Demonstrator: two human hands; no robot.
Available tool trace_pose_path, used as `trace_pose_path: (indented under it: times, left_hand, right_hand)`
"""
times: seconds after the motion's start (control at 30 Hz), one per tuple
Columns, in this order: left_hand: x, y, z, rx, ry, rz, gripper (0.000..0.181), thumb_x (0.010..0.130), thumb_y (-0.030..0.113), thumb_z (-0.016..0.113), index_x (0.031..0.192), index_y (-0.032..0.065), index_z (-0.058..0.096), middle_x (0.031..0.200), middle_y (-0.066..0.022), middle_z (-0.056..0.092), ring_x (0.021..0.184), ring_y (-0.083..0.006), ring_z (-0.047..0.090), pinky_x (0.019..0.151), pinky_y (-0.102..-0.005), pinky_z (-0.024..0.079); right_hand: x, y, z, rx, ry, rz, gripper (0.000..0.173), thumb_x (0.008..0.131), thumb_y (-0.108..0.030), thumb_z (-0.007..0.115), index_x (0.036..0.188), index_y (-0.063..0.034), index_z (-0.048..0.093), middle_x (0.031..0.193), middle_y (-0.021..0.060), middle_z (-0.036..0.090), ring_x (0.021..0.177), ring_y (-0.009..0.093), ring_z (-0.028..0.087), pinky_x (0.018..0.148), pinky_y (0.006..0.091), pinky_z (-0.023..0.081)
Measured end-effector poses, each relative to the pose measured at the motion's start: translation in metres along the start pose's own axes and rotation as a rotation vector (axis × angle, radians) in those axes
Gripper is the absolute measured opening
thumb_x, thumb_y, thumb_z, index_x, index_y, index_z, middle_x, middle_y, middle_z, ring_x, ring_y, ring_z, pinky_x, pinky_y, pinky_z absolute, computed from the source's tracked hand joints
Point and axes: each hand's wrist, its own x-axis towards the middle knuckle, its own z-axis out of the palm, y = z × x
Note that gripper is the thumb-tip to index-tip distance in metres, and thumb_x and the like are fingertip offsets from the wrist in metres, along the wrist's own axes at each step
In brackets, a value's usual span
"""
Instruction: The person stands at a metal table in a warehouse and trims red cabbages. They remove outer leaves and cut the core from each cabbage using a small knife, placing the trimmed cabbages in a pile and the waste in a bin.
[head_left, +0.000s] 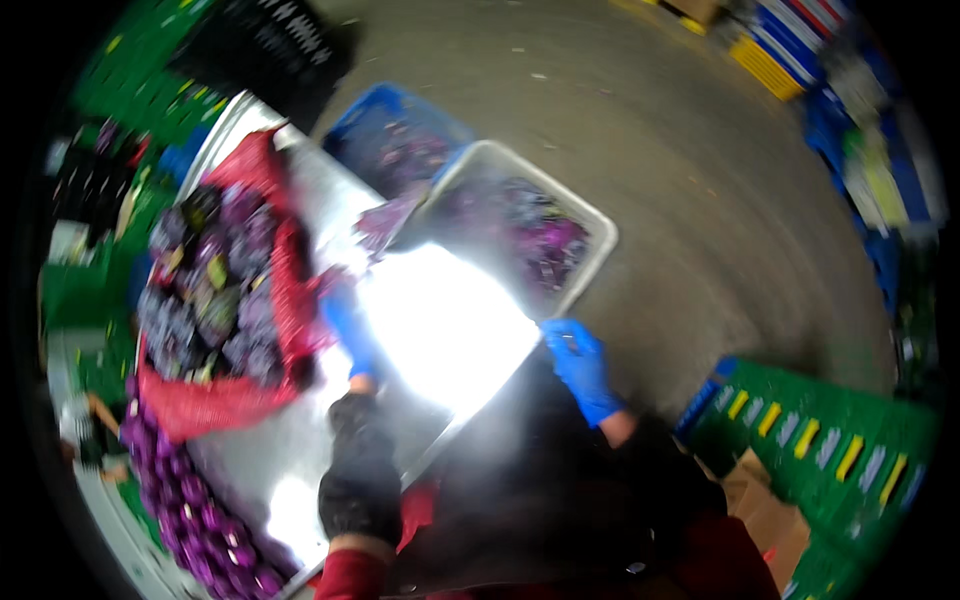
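My left hand (347, 328), in a blue glove, reaches over the shiny metal table (247, 442) beside the open red mesh sack (300, 285). Its fingers are blurred, and whether they grip anything is unclear. Untrimmed red cabbages (217, 289) with dull outer leaves fill the sack. My right hand (581, 367), also gloved in blue, is at the table's near edge with its fingers curled; a small gap shows between them, but I cannot make out anything held. Strong glare washes out the tabletop between my hands. Glossy purple cabbages (187, 517) are lined up along the left side of the table.
Beyond the table, a white plastic bin (604, 232) and a blue crate (382, 94) hold loose purple leaves. Green crates (825, 405) and brown cardboard (772, 517) are at the lower right. A black crate (255, 56) stands at the upper left. Another person (86, 431) is at far left.
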Motion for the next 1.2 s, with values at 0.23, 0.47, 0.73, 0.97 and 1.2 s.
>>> trace_pose_path:
  times: [0.23,0.47,0.73,0.97,1.2]
  left_hand:
    - [-0.013,0.083,0.100,0.112,-0.087,0.139,0.068,0.072,0.029,0.075,0.131,0.0074,0.048,0.141,-0.0226,0.035,0.128,-0.0395,0.037,0.101,-0.0470,0.037]
    - [0.019,0.093,0.025,0.018,-0.172,-0.021,0.059,0.080,0.026,0.071,0.129,0.0010,0.049,0.114,-0.0120,0.062,0.100,-0.0230,0.061,0.089,-0.0335,0.047]
    - [0.053,0.078,0.016,-0.058,0.038,-0.039,0.042,0.084,0.009,0.067,0.124,0.0019,0.056,0.122,-0.0081,0.058,0.109,-0.0159,0.052,0.094,-0.0286,0.041]
    - [0.056,0.035,0.115,0.372,0.074,0.170,0.064,0.081,0.020,0.068,0.136,0.0009,0.041,0.144,-0.0155,0.036,0.134,-0.0259,0.033,0.112,-0.0353,0.021]
    - [0.052,0.102,0.210,0.608,0.008,0.141,0.066,0.079,0.018,0.070,0.137,0.0043,0.041,0.146,-0.0181,0.031,0.136,-0.0312,0.029,0.112,-0.0377,0.022]
  right_hand:
    - [-0.002,-0.038,0.030,0.110,-0.178,0.076,0.017,0.087,-0.008,0.060,0.104,-0.0058,0.063,0.079,-0.0021,0.063,0.053,0.001,0.045,0.045,0.0188,0.037]
    - [-0.019,-0.003,0.059,0.139,-0.276,0.227,0.013,0.084,-0.010,0.063,0.096,-0.0068,0.066,0.077,0.0007,0.064,0.055,0.007,0.051,0.048,0.0236,0.042]
    - [-0.003,-0.015,0.050,0.055,-0.354,0.109,0.015,0.084,-0.012,0.063,0.098,-0.0042,0.065,0.084,0.0083,0.066,0.070,0.016,0.062,0.062,0.0288,0.050]
    - [0.030,0.032,0.041,0.521,-0.747,0.506,0.022,0.090,-0.015,0.061,0.108,-0.0034,0.062,0.099,0.0071,0.065,0.080,0.013,0.058,0.067,0.0274,0.048]
    - [0.153,0.014,-0.062,0.295,-0.792,0.290,0.024,0.089,-0.012,0.061,0.112,-0.0053,0.059,0.092,0.0016,0.063,0.083,0.008,0.056,0.076,0.0254,0.048]
